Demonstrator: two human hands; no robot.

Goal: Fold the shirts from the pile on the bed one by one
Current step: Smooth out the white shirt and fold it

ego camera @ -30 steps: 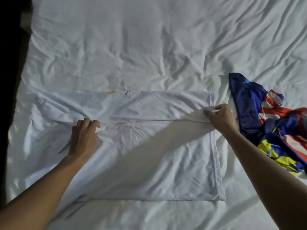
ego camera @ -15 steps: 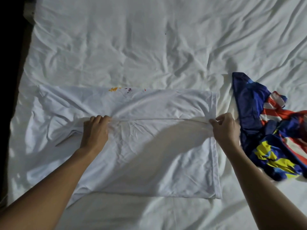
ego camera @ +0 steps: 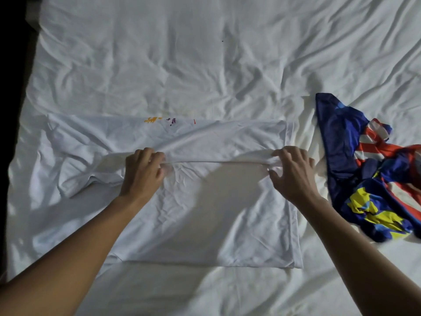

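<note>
A white shirt [ego camera: 205, 213] lies spread flat across the bed, its far half folded toward me along a straight edge. A bit of orange and purple print shows at its far edge. My left hand [ego camera: 143, 172] grips that folded edge near the middle-left, fingers curled over the cloth. My right hand [ego camera: 293, 172] pinches the same edge near the shirt's right side, with the other fingers spread. A crumpled blue, red, white and yellow shirt [ego camera: 373, 174] lies to the right of my right hand.
The bed is covered by a wrinkled white sheet [ego camera: 205, 65]. Its left edge [ego camera: 27, 110] drops into darkness. The sheet stretches bare beyond the white shirt and in front of it.
Both hands have moved inward along the folded edge, the left one to the right and the right one to the left. The fold line now lies straighter.
</note>
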